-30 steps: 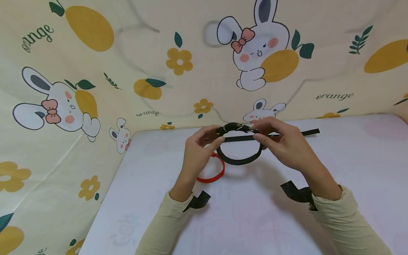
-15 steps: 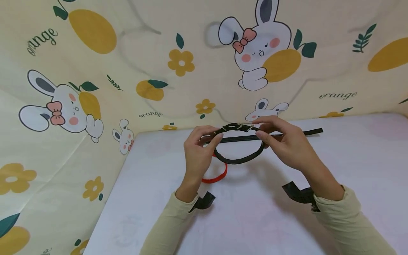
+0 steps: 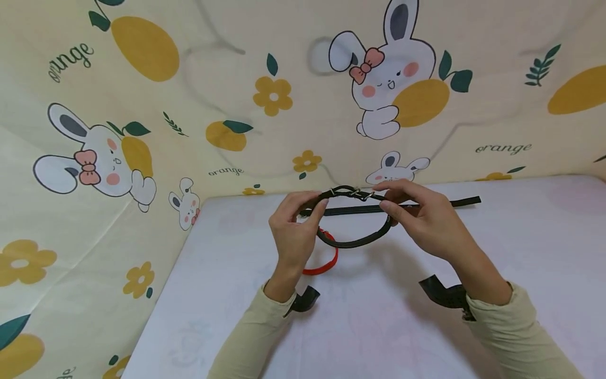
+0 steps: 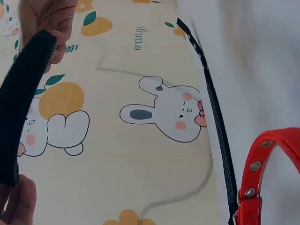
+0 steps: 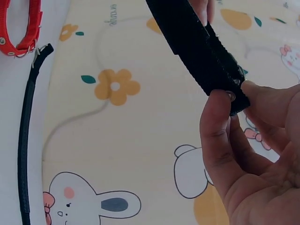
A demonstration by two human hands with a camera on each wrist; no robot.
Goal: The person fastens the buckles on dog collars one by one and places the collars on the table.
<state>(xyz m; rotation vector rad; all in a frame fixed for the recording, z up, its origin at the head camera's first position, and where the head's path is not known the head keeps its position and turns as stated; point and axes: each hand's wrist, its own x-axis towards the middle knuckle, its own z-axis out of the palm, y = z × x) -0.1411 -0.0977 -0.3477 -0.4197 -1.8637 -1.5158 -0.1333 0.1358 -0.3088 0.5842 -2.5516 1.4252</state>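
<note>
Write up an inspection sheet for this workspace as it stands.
Surface: white table top, smooth.
Job's things: black collar, looped and buckled, held above the table by both hands.
Clutter: red collar lying partly under the left hand; straight black strap lying flat behind the hands.
Grips: left hand pinches the black collar's left side; right hand pinches its right side by the buckle.
Cables: nothing seen.
Surroundings: yellow rabbit-and-orange cloth behind and to the left; black wrist straps on both sleeves.
</note>
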